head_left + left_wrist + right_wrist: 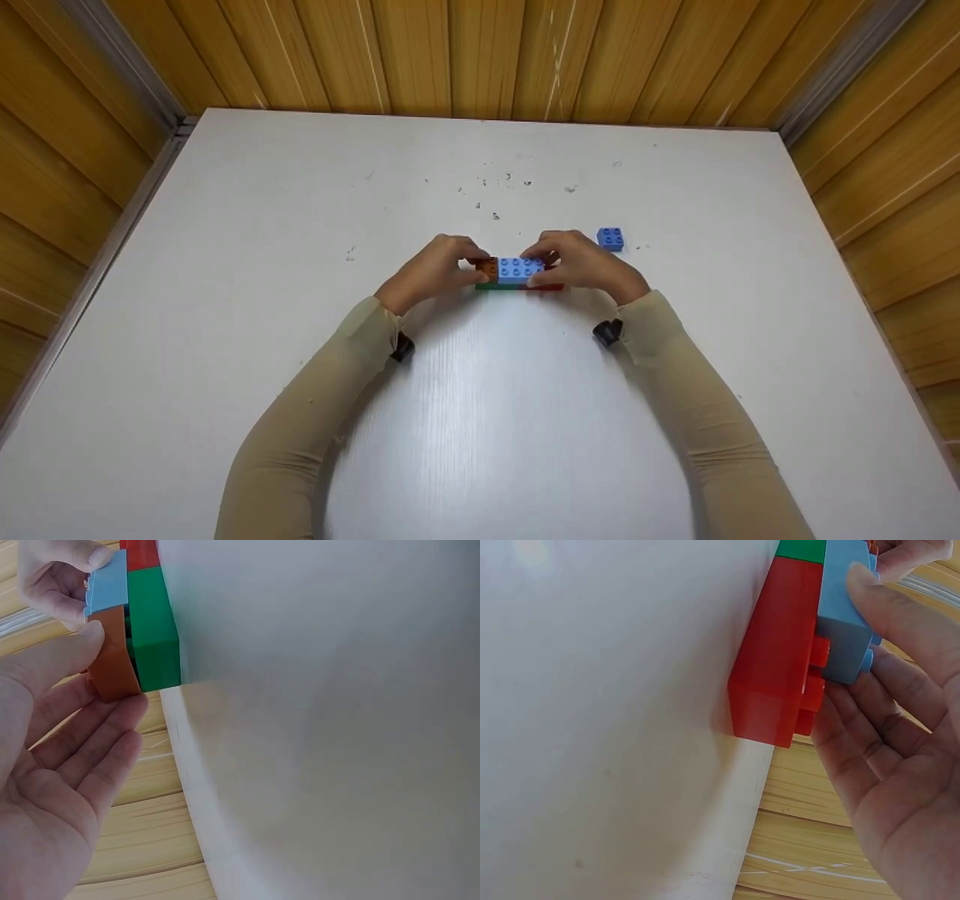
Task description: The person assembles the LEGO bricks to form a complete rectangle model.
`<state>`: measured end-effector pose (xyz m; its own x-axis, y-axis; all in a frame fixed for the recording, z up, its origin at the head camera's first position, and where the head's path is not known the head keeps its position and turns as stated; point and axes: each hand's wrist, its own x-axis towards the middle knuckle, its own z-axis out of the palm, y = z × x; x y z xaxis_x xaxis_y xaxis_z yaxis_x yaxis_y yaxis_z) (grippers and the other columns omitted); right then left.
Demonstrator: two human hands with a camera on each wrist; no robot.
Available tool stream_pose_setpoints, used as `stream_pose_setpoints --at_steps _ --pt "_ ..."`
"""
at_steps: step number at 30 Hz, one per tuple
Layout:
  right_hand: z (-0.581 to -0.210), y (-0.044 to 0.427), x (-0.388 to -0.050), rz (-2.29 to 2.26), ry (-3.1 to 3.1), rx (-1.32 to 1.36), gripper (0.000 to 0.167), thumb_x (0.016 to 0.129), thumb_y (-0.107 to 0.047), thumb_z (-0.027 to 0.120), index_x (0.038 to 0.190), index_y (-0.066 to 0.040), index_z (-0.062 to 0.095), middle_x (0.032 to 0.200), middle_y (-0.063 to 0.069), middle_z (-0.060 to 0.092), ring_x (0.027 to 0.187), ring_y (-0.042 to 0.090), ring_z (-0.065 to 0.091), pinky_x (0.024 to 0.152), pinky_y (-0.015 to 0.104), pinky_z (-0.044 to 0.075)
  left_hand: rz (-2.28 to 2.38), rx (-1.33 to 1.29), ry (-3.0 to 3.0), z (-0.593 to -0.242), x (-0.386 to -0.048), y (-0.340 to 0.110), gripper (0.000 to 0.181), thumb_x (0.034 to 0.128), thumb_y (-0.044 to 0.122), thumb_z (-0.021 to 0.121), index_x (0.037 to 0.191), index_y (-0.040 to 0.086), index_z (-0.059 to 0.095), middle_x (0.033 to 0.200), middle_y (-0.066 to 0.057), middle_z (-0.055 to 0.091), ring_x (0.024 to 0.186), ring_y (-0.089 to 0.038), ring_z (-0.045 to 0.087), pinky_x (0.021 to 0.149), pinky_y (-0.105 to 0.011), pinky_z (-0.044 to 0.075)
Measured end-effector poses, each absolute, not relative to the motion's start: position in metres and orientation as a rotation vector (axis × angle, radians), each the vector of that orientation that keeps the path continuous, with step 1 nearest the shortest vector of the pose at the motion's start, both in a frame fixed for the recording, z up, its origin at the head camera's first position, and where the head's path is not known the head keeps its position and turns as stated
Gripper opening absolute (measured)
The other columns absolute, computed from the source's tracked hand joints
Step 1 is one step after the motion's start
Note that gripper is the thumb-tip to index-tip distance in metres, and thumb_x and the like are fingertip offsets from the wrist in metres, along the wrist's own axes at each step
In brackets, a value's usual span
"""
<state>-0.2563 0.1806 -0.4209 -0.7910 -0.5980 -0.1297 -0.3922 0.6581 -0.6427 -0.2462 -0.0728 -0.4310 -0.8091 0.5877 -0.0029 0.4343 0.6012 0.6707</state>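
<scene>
- In the head view, a person's two hands met over a short two-layer stack of toy bricks, just right of the middle of the frame, low on a white worktop point(450, 420).
- The left hand point(435, 268) pinched the brown brick point(114, 664) on the stack's upper left, thumb against its near side.
- The right hand point(589, 262) pinched the light blue brick point(514, 268) beside it on top, the thumb on its near face.
- Underneath, the green brick point(156, 634) lay at left and the red brick point(772, 645) at right. A gap with green studs showed below the brown brick; bare red studs showed at the red brick's outer end.
- A loose blue brick point(610, 239) sat above and right of the right hand.
- The bricks looked like smooth, rigid plastic: probably light, hard to break, slightly slick. Their flat sides seemed the best place to take hold, between thumb and fingers, clear of the studs.
- No brand, label or writing could be read on any brick; the worktop carried only small dark marks point(496, 216).
</scene>
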Motion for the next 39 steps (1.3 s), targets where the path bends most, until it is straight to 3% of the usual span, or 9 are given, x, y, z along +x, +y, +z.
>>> stream_pose_setpoints --at_steps 31,39 --pt "-0.4202 0.1805 -0.2544 -0.87 2.55 -0.789 0.039 0.082 -0.017 0.077 0.118 -0.007 0.069 0.103 0.009 0.064 0.094 0.022 0.06 0.087 0.037 0.051 1.063 0.741 2.604 -0.4282 -0.2478 -0.069 0.035 0.0796 0.012 0.078 0.113 0.003 0.071 0.108 -0.01 0.072 0.095 -0.017 0.067 0.082 -0.03 0.054" --pt "-0.4217 0.1823 -0.2516 -0.871 2.556 -0.794 0.04 0.084 -0.02 0.075 0.121 -0.008 0.066 0.109 0.007 0.064 0.095 0.022 0.057 0.088 0.037 0.05 1.069 0.723 2.593 -0.4281 -0.2475 -0.0695 0.035 0.0802 0.012 0.077 0.113 0.002 0.071 0.109 -0.01 0.072 0.098 -0.018 0.068 0.086 -0.032 0.054"
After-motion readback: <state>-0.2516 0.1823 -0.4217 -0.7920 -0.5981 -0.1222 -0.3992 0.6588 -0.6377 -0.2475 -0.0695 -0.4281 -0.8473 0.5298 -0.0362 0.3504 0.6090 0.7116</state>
